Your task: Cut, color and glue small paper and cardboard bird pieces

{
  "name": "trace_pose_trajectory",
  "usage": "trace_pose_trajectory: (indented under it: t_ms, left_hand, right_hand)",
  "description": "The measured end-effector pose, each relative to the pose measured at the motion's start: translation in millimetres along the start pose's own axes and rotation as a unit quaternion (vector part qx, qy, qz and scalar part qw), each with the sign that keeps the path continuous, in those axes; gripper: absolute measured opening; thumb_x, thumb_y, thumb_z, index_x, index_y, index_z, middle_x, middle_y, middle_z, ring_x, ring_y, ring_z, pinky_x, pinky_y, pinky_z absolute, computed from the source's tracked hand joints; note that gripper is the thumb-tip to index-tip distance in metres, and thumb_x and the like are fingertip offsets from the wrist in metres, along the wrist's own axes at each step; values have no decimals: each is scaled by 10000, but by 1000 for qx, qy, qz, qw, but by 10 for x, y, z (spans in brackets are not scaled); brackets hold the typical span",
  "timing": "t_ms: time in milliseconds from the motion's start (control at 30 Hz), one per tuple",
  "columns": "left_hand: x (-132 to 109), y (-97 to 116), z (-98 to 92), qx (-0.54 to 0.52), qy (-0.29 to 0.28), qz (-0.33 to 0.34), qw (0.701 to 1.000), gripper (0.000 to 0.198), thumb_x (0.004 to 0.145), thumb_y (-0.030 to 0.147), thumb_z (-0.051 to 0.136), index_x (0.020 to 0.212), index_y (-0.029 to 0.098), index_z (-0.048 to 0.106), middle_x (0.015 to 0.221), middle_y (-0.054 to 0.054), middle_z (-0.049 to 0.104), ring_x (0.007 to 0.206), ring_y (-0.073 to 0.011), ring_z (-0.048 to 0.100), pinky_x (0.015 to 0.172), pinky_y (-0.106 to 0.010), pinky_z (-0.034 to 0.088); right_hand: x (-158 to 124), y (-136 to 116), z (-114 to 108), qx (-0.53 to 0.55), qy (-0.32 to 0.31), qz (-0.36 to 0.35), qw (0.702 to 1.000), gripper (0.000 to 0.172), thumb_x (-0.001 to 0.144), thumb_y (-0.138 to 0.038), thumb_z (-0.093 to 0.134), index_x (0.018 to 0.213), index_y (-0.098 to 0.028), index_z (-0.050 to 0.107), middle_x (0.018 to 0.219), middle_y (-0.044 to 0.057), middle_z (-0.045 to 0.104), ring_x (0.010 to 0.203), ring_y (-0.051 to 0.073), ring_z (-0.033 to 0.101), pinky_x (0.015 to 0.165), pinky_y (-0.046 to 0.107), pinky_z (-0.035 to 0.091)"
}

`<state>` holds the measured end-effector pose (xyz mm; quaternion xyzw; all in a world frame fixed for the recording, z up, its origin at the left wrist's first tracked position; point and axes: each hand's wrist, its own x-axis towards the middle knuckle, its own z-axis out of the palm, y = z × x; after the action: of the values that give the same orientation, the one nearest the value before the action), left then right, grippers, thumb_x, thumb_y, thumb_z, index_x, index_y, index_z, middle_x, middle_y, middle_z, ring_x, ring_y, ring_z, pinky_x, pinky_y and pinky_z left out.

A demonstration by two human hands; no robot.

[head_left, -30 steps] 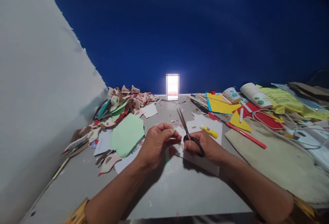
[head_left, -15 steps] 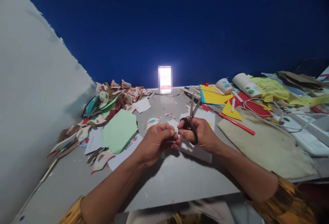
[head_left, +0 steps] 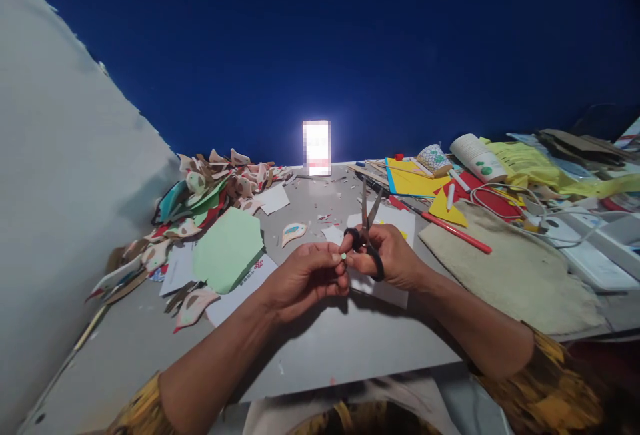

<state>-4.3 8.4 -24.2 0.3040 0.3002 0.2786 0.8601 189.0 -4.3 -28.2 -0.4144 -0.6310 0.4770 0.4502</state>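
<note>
Between the fingertips of my left hand (head_left: pixel 313 278) is a tiny pale green scrap of paper (head_left: pixel 343 257). My right hand (head_left: pixel 395 255) has its fingers through the black handles of a pair of scissors (head_left: pixel 369 215), whose parted blades point up and away from me. The fingertips of both hands meet at the scrap. Just beyond my left hand lies a small white bird cutout (head_left: pixel 293 233) with a blue wing. Under my right hand are white sheets of paper (head_left: pixel 385 294).
A pale green card (head_left: pixel 227 248) and a heap of bird cutouts (head_left: pixel 200 185) lie left. On the right are a red pen (head_left: pixel 460 234), a beige cloth (head_left: pixel 505 275), paper cups (head_left: pixel 477 157) and a white cable. A bright phone-like screen (head_left: pixel 317 147) stands against the blue wall.
A small pale green scrap now shows between my fingertips, where before it was barely visible. The scissors have shifted slightly left, and the whole view has moved a little.
</note>
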Motion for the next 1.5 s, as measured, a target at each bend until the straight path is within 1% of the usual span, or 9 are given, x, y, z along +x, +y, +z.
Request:
trace_pose_trajectory:
  t_ms: [200,400,533,700,867,1033,1200,1367,1500]
  left_hand:
    - [-6,-6,4,8,0,0,1000,90,753,106,755,787,98,671,677,-27,619,587,-102,604,620,-218,549]
    - [-10,-10,11,-2,-15,-9,1000,116,736,114,774,782,92,670,678,-24,608,591,-102,602,620,-223,541]
    - [-10,-13,16,5,-13,-10,1000,105,745,113,764,779,89,668,677,-26,611,585,-104,606,618,-222,541]
    - [-4,-19,3,15,-5,-9,1000,120,744,121,778,792,90,672,676,-28,623,587,-109,624,604,-208,532]
    - [-6,-28,-16,14,-7,-8,1000,116,757,117,779,813,90,682,670,-25,628,584,-106,625,610,-205,533]
    - [-14,-24,2,12,-5,-5,1000,127,745,121,793,805,95,683,660,-27,633,579,-108,618,606,-209,529]
    - [-15,-20,8,18,-4,-11,1000,139,734,121,795,807,90,681,667,-29,636,582,-112,631,604,-213,519]
    - [-28,-7,15,26,-16,-17,999,160,723,140,803,806,102,672,661,-24,630,578,-117,627,601,-229,512]
    - [-23,-7,3,37,-12,-21,999,164,717,146,802,786,109,658,665,-29,636,581,-120,631,605,-231,515]
  right_hand:
    - [1,-14,-11,6,-14,17,1000,139,698,-237,739,812,-164,709,638,-18,614,581,115,566,589,232,481]
    - [2,-77,-20,0,-31,20,999,132,687,-263,719,781,-171,699,636,-4,621,589,130,564,580,244,467]
    - [-2,-60,-35,-8,-38,15,999,136,690,-266,723,786,-171,700,658,-2,639,601,128,571,583,236,460]
    - [-5,-18,-34,9,-43,26,999,153,694,-255,730,817,-169,707,672,-5,655,605,131,588,593,240,465]
    - [4,-38,-41,-8,-38,24,999,172,697,-287,754,801,-157,712,634,-19,603,568,108,519,560,232,423]
    - [8,-74,-48,1,-42,30,999,195,701,-325,771,788,-162,706,611,-22,549,576,118,523,561,232,450]
    - [10,-112,-42,-4,-41,39,998,191,685,-330,763,761,-166,700,580,-38,494,539,102,463,539,231,417]
    - [3,-146,-48,-8,-55,34,998,172,665,-298,749,751,-160,695,616,-30,529,553,95,425,538,232,377]
    - [-7,-120,-62,-37,-57,21,997,146,662,-260,710,768,-160,704,615,-37,512,574,98,405,543,232,341]
